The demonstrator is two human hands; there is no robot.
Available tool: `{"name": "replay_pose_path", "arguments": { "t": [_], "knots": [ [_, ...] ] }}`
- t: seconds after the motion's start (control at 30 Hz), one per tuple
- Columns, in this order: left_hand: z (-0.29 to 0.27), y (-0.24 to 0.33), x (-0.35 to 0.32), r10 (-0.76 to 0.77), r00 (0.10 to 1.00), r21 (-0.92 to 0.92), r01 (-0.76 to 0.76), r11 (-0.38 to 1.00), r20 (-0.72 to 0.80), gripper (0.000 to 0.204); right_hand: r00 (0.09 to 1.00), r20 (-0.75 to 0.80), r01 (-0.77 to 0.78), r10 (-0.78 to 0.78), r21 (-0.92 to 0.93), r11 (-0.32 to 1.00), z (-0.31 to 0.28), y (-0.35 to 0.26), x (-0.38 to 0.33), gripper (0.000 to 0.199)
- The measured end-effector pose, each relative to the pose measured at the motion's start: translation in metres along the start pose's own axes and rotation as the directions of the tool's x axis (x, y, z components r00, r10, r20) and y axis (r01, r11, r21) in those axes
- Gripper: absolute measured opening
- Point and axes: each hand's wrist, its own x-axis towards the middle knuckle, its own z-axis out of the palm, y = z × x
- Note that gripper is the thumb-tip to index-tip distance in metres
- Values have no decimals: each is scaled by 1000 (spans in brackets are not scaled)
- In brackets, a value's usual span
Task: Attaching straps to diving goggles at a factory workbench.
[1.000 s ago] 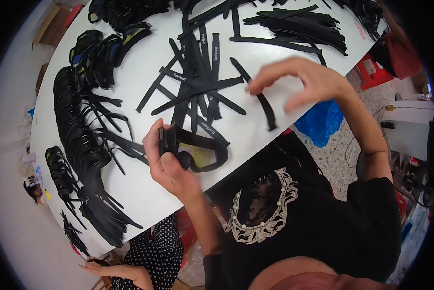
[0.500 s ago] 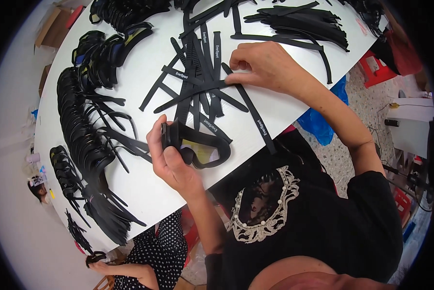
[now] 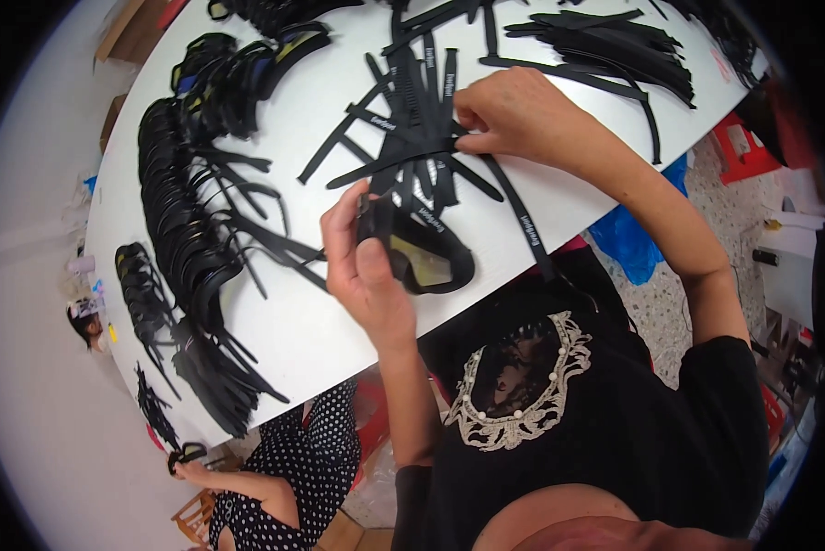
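My left hand [image 3: 373, 280] is closed on the side of a pair of goggles [image 3: 451, 262] with a black frame and a yellowish lens. The goggles are held tilted just above the near part of the white table [image 3: 293, 303]. A loose pile of flat black straps [image 3: 403, 115], some with pale lettering, lies beyond them. Over that pile, my right hand [image 3: 523, 115] has thumb and fingers pinched at the end of a black strap [image 3: 376, 165]. The fingertips partly cover the pinched spot. Another strap [image 3: 523, 216] runs from near this hand to the table edge.
A long row of black goggles [image 3: 169, 184] lines the left side of the table. At the far right lies a bundle of black straps [image 3: 615, 50]. A co-worker in a dotted garment [image 3: 284, 477] handles goggles [image 3: 188, 454] at the lower left. A blue bag [image 3: 628, 243] is beyond the right edge.
The whole view has shifted, moving the table toward the right and up. My left hand has brought the goggles slightly forward, closer to the strap pile. My right hand stays at the strap.
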Motion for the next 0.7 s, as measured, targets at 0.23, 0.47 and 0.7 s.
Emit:
{"name": "replay_pose_path", "arguments": {
  "t": [0.23,0.47,0.7],
  "knots": [
    [-4,-2,6,-25,995,-142,39,989,102,56,987,-136,81,-86,-41,996,12,8,-11,15],
    [-12,0,6,11,996,-97,-3,995,83,53,988,-123,-34,95,429,903,9,13,-8,14],
    [-6,-2,7,97,992,-34,-95,995,76,62,996,-73,64,59,989,133,12,-33,-8,21]
  ]
}}
